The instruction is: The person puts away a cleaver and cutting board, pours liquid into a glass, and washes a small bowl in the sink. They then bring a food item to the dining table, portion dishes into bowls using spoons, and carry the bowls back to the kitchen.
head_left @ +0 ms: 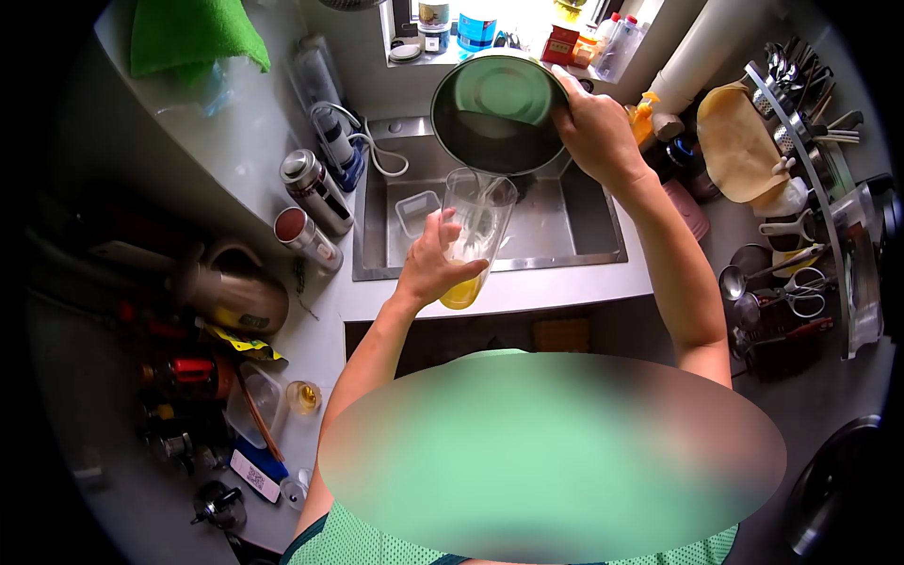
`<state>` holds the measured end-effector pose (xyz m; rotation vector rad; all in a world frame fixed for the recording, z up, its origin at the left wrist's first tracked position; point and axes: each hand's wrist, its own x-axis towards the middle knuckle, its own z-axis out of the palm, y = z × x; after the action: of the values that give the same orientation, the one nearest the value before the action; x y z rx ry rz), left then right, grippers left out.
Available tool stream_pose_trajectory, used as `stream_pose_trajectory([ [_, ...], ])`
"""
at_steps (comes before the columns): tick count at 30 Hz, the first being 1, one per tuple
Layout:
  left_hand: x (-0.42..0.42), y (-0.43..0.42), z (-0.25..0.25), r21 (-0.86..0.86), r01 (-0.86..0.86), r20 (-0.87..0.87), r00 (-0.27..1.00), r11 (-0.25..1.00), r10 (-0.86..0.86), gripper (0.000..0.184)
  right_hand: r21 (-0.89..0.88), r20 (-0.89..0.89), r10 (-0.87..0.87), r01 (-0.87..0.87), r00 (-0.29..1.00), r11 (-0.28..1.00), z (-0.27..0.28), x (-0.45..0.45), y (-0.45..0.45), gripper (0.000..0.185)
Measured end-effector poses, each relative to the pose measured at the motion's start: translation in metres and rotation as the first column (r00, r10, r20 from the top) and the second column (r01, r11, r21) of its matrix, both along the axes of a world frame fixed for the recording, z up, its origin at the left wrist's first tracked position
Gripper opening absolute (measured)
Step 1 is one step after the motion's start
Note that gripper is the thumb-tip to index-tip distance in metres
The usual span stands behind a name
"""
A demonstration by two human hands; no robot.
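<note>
My left hand (439,262) is wrapped round a tall clear glass (482,202), held tilted over the sink's front edge. Yellow liquid (461,294) shows at the bottom of the glass. Above it, my right hand (601,132) grips a metal pot (497,127) at its right side; whether by the rim or a handle is hidden. The pot is tipped toward me, and a thin clear stream (488,191) runs from its lower rim into the glass. Beneath them lies the steel sink (556,262), with a small clear plastic container (414,213) in it.
Left of the sink stand a steel flask (315,188), a red-topped container (309,240) and a large jug (240,292). A small cup (303,397) and a plastic tub (256,405) sit nearer me. Utensils, including scissors (806,292), hang at right. Bottles and boxes line the windowsill (443,61).
</note>
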<state>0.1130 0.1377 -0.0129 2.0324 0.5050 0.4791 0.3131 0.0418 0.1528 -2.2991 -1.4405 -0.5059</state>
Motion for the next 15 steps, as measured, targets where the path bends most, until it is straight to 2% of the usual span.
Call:
stream_pose_trajectory([
  [15, -0.0011, 0.0014, 0.0026, 0.005, 0.022, 0.096, 0.995, 1.000, -0.023, 0.086, 0.041, 0.067, 0.015, -0.018, 0.998, 0.999, 0.0074, -0.0081, -0.0001, 0.041],
])
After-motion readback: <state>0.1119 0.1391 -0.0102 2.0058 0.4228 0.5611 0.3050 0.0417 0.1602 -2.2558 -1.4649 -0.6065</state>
